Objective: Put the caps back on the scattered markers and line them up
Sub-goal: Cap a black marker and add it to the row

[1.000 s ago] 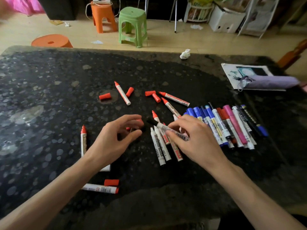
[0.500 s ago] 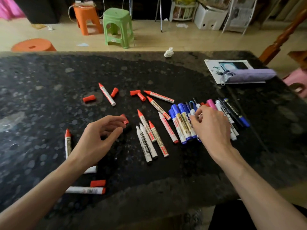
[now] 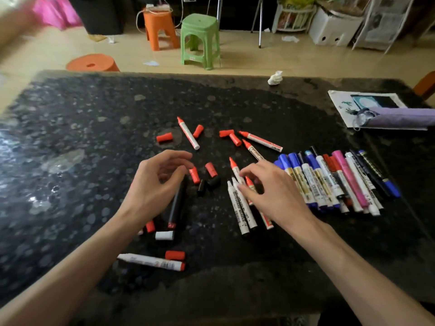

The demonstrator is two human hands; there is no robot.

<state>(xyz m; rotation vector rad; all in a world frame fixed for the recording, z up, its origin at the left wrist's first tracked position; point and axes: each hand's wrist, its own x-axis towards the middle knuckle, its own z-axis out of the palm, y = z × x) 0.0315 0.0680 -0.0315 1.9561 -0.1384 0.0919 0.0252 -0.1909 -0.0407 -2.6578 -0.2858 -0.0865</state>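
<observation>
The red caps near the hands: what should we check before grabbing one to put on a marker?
1. Loose red caps within reach of the left hand: ok.
2. Left hand free to grab: ok, fingers open, holding nothing.
3. Right hand has a marker gripped: not ok, it only hovers over the uncapped red markers.
4. Cap colour matches: ok, red tips, red caps; black caps lie close, avoid them.
5. Room in the lined-up row: cannot tell.

A lived-in home room is shown. Plastic stools (image 3: 200, 41) and boxes (image 3: 334, 29) are scattered behind the dark worktop (image 3: 70, 137).
</observation>
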